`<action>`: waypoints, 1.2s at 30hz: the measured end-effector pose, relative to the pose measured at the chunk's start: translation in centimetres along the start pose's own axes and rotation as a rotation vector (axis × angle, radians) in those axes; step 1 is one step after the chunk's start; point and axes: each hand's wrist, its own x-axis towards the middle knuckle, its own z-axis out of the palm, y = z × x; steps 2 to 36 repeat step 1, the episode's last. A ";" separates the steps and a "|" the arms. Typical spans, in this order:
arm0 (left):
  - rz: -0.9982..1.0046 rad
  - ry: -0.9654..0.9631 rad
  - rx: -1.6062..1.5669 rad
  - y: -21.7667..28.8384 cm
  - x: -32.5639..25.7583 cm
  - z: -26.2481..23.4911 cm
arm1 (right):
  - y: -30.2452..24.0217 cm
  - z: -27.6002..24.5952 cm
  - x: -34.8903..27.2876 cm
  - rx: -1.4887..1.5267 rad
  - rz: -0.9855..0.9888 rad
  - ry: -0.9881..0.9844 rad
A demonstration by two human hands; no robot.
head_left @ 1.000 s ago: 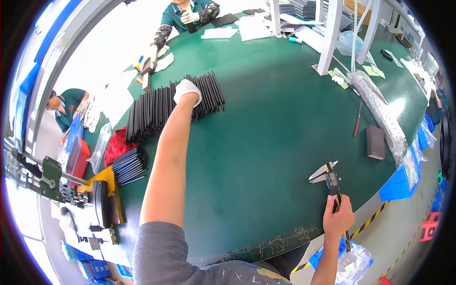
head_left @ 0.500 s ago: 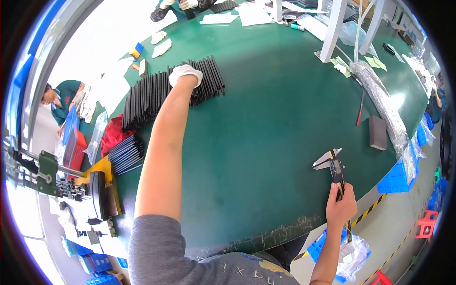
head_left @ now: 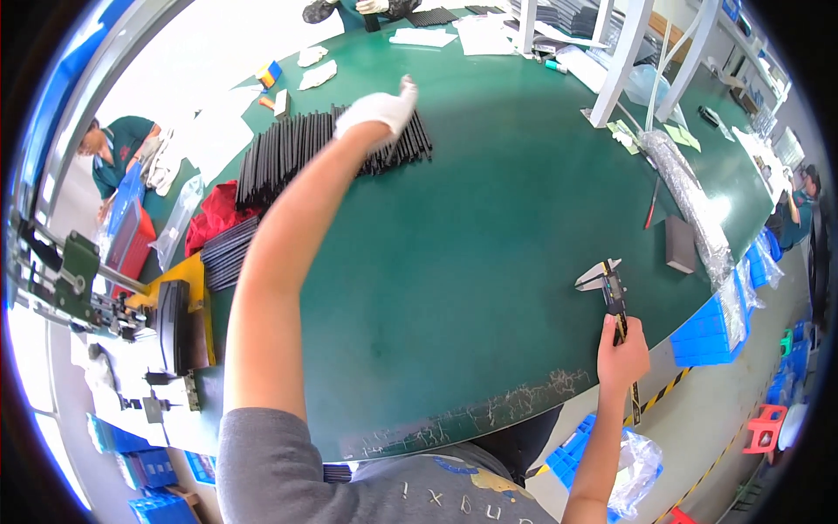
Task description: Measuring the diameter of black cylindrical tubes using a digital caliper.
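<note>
My left hand, in a white glove, is over a wide row of black rods lying side by side on the green table. One finger of it sticks out toward the far side; the rest are partly hidden, and I see nothing held in it. My bare right hand is wrapped round a digital caliper near the table's right front edge. The caliper's jaws point away from me and its beam end hangs out below the hand.
A red cloth and a bundle of thinner dark rods lie at left beside a yellow-based machine. A grey-brown block and a bubble-wrap roll lie at right. White posts rise behind. Co-workers are at the far side, left and right.
My left hand has moved right across the black rods, and one finger now stretches out. The right hand still grips the caliper. The whole view has shifted slightly.
</note>
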 end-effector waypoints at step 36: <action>0.004 0.002 -0.018 -0.1 -0.3 0.0 | 0.1 -0.2 0.0 -0.020 0.012 0.001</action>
